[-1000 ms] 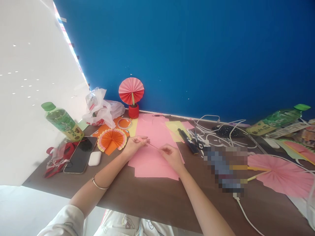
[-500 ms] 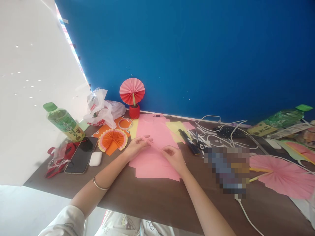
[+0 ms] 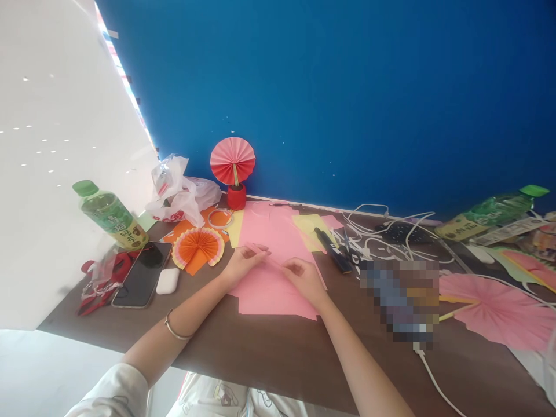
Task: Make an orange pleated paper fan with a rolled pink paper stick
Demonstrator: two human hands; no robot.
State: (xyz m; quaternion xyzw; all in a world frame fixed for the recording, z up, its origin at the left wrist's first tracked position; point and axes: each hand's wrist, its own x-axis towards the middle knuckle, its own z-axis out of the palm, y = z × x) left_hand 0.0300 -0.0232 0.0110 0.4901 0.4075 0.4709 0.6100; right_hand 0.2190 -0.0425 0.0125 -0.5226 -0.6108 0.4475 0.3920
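My left hand [image 3: 247,262] and my right hand [image 3: 303,278] are close together above a stack of pink paper sheets [image 3: 278,301]. Between them runs a narrow folded strip of pink paper [image 3: 273,262], slanting down to the right. The left fingers pinch its upper end, and the right thumb and fingers pinch its lower end. Being pink on pink, the strip's edges are hard to make out. An orange pleated fan with a yellow-and-pink rim [image 3: 198,248] lies to the left of my left hand.
A phone [image 3: 142,275], an earphone case [image 3: 167,281] and a drink bottle [image 3: 110,215] are on the left. Behind stands a red pot with a paper fan [image 3: 237,197]. To the right are a black marker [image 3: 332,250], tangled white cables [image 3: 377,249] and a large pink fan [image 3: 504,313].
My left fingers have closed in slightly along the pink strip and bent more. The right hand stays almost in place, and the view has shifted a little.
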